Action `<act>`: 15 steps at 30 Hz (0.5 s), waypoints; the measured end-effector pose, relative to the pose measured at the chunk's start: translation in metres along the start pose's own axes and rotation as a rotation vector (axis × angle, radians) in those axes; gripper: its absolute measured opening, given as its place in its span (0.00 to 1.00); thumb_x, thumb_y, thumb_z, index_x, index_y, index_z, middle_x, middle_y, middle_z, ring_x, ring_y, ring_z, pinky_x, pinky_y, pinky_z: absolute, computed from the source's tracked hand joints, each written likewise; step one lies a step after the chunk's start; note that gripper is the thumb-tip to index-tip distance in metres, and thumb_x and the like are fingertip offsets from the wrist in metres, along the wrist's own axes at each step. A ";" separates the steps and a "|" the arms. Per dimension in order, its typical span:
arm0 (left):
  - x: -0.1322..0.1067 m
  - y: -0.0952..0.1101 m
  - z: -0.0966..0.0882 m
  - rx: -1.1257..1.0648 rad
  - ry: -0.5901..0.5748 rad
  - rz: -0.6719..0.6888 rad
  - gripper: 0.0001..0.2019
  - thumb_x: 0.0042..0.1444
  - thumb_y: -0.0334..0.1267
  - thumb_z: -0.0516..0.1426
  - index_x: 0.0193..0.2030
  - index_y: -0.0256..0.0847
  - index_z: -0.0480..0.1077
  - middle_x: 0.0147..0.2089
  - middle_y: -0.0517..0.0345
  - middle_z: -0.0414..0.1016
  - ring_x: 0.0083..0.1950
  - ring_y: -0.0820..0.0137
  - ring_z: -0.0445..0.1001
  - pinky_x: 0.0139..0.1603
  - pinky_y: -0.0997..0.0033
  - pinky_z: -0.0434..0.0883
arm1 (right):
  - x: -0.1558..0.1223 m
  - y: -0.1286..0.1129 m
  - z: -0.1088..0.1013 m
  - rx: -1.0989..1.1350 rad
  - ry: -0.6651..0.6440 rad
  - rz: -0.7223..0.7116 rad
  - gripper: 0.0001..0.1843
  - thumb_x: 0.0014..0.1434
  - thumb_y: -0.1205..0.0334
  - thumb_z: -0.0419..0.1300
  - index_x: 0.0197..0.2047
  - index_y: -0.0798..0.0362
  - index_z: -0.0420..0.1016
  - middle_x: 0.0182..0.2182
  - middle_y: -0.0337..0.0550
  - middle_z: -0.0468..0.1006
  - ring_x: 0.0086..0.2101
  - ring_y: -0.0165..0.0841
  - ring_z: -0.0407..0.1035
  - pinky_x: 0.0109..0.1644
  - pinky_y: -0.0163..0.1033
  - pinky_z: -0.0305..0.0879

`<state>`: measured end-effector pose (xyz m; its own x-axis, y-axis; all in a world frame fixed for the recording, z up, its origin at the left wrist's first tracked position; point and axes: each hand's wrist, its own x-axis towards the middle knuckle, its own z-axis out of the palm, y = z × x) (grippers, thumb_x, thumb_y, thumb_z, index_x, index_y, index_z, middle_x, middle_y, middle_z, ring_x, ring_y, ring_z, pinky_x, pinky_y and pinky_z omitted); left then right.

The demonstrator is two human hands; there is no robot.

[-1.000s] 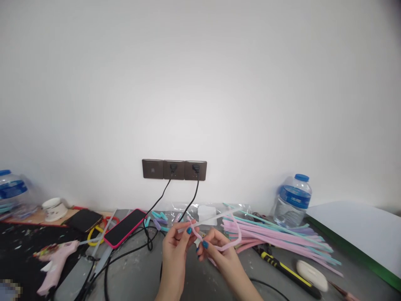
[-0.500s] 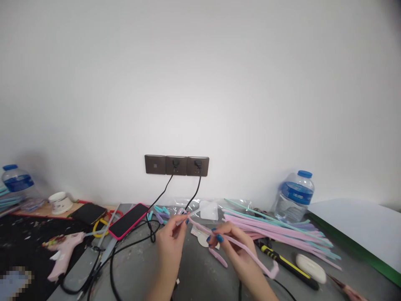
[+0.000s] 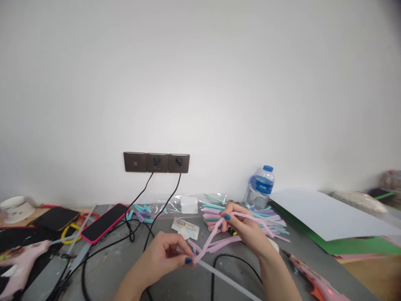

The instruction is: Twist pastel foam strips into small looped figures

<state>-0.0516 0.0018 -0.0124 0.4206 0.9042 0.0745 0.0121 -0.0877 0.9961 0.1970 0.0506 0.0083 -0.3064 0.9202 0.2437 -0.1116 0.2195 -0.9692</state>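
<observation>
Because the pink fuzzy stem (image 3: pixel 209 240) is held by fingertips alone, a slack pinch or a hard pull could let it slip free. The left hand (image 3: pixel 166 255) closes thumb and finger on its lower part; a pale stick (image 3: pixel 230 282) juts from beside that pinch, so the two could snag. Higher up, the right hand (image 3: pixel 239 228) also grips the stem, which slants between both hands over the worktop (image 3: pixel 175 284) and seems to run on past the right grip, where it could catch in the stem pile (image 3: pixel 280 225) behind.
</observation>
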 end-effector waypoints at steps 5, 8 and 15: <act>0.000 -0.004 0.007 -0.362 0.003 0.010 0.09 0.42 0.40 0.68 0.26 0.38 0.77 0.28 0.49 0.81 0.30 0.60 0.81 0.31 0.67 0.76 | 0.006 0.025 0.008 0.029 -0.042 0.041 0.14 0.56 0.51 0.62 0.29 0.53 0.69 0.19 0.37 0.75 0.23 0.30 0.71 0.30 0.35 0.66; 0.004 -0.008 0.004 -0.435 0.182 0.052 0.12 0.39 0.42 0.70 0.25 0.37 0.76 0.26 0.51 0.81 0.27 0.61 0.80 0.29 0.68 0.77 | 0.010 0.037 0.029 -0.003 -0.090 0.049 0.16 0.55 0.49 0.62 0.28 0.54 0.70 0.20 0.38 0.77 0.24 0.31 0.72 0.29 0.34 0.65; 0.010 -0.008 -0.022 -0.344 0.643 0.185 0.15 0.42 0.45 0.68 0.32 0.36 0.77 0.32 0.49 0.82 0.34 0.61 0.81 0.35 0.68 0.78 | -0.002 0.030 0.065 -0.111 -0.192 0.082 0.16 0.58 0.50 0.60 0.27 0.54 0.71 0.22 0.41 0.80 0.22 0.31 0.71 0.28 0.34 0.64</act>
<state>-0.0672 0.0211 -0.0182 -0.2255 0.9626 0.1501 -0.3360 -0.2214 0.9155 0.1331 0.0346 -0.0188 -0.4853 0.8603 0.1558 0.0225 0.1905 -0.9814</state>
